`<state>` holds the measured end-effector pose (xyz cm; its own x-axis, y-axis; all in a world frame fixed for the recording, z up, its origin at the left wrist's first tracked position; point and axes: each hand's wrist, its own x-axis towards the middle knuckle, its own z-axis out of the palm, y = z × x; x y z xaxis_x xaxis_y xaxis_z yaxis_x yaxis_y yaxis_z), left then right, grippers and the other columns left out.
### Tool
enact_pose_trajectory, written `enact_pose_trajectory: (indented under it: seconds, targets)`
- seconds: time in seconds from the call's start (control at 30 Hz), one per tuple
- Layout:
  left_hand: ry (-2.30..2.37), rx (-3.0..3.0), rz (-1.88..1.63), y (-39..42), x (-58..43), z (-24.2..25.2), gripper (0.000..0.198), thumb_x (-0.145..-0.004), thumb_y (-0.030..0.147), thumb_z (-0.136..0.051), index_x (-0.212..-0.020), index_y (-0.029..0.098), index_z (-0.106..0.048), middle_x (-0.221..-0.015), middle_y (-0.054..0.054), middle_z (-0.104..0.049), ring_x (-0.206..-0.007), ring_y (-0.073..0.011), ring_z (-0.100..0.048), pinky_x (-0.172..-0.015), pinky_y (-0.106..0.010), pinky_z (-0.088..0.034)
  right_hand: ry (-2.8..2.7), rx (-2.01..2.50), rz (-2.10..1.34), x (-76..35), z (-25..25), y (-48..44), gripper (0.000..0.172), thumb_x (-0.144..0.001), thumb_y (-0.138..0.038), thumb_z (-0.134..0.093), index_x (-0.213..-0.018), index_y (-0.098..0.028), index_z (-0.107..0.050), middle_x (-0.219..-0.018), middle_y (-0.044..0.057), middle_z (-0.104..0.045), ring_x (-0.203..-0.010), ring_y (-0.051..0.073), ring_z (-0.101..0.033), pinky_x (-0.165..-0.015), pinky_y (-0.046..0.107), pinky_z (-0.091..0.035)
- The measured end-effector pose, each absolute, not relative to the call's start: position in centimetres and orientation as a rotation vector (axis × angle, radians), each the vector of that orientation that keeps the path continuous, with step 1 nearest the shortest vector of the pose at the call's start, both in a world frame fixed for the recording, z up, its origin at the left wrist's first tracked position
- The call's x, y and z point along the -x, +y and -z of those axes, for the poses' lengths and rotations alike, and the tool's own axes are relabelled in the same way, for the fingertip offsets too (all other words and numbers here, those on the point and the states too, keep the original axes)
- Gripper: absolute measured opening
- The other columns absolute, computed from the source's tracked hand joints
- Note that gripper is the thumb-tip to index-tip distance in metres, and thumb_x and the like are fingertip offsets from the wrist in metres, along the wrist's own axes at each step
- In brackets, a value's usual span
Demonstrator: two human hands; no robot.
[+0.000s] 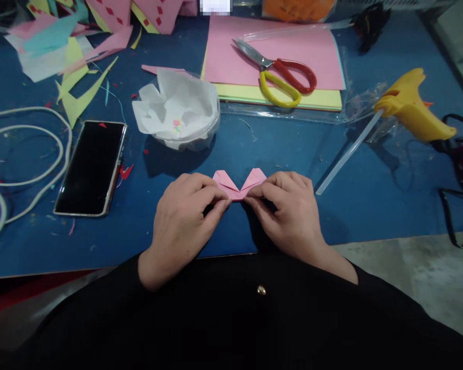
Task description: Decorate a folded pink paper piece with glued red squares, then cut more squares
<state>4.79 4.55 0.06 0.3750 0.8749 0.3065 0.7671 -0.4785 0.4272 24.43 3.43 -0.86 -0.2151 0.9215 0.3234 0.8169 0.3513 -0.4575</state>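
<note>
A small folded pink paper piece [239, 183] with two raised flaps lies on the blue table top [254, 149] near its front edge. My left hand [187, 218] pinches its left side with curled fingers. My right hand [289, 210] pinches its right side the same way. The lower part of the paper is hidden under my fingers. Both sleeves are black.
A black phone [91, 167] lies to the left beside white cable loops [27, 169]. A clear bowl with white paper [177, 110] stands behind the hands. Scissors [280, 74] rest on pink and yellow sheets [312, 51]. A yellow glue gun [411, 105] lies right; paper scraps [61, 46] far left.
</note>
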Motion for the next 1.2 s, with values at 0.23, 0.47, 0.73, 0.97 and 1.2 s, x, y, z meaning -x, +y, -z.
enact_pose_trajectory:
  seconds: [0.23,0.47,0.73,0.97,1.2]
  targets:
    - [1.552,-2.405,-0.714,4.59,-4.86,-0.29,0.015,-0.093,0.023,-0.066,-0.079,0.022,-0.071,-0.086,-0.003,-0.072,-0.081,-0.0231,-0.063,-0.07,-0.04,-0.045,-2.064,1.606,-0.268,-24.09,0.68,3.47,0.01,-0.091,-0.024,-0.066,-0.084,-0.022,-0.073,-0.08,0.003,-0.063,-0.083,0.023,-0.057,-0.084,0.04,-0.039]
    - [1.6,-2.405,-0.702,4.55,-4.86,-0.32,0.016,-0.092,0.023,-0.064,-0.077,0.022,-0.069,-0.086,-0.004,-0.071,-0.081,-0.024,-0.063,-0.07,-0.042,-0.044,-2.071,1.623,-0.257,-24.08,0.72,3.52,0.008,-0.09,-0.023,-0.067,-0.082,-0.021,-0.071,-0.082,0.004,-0.065,-0.083,0.024,-0.056,-0.083,0.04,-0.039]
    - [1.642,-2.439,-0.663,4.61,-4.84,-0.13,0.015,-0.09,0.024,-0.066,-0.076,0.022,-0.062,-0.085,-0.005,-0.07,-0.081,-0.0258,-0.062,-0.069,-0.043,-0.044,-2.055,1.636,-0.246,-23.96,0.73,3.53,0.009,-0.088,-0.021,-0.068,-0.08,-0.022,-0.067,-0.083,0.004,-0.065,-0.083,0.024,-0.056,-0.081,0.039,-0.039]
    - [1.579,-2.641,-0.696,4.37,-4.9,-0.42,0.01,-0.093,0.022,-0.062,-0.085,0.023,-0.067,-0.09,-0.004,-0.075,-0.088,-0.0274,-0.066,-0.074,-0.045,-0.044,-2.073,1.65,-0.27,-24.07,0.72,3.61,0.008,-0.089,-0.023,-0.068,-0.082,-0.022,-0.067,-0.084,0.004,-0.065,-0.084,0.025,-0.056,-0.081,0.039,-0.039]
    - [1.146,-2.993,-0.726,3.92,-5.26,-0.59,0.019,-0.093,0.014,-0.062,-0.109,0.019,-0.071,-0.099,-0.002,-0.08,-0.089,-0.0231,-0.07,-0.075,-0.041,-0.045,-2.078,1.632,-0.259,-24.1,0.76,3.63,0.011,-0.091,-0.025,-0.065,-0.081,-0.022,-0.066,-0.084,0.004,-0.065,-0.085,0.025,-0.056,-0.081,0.04,-0.039]
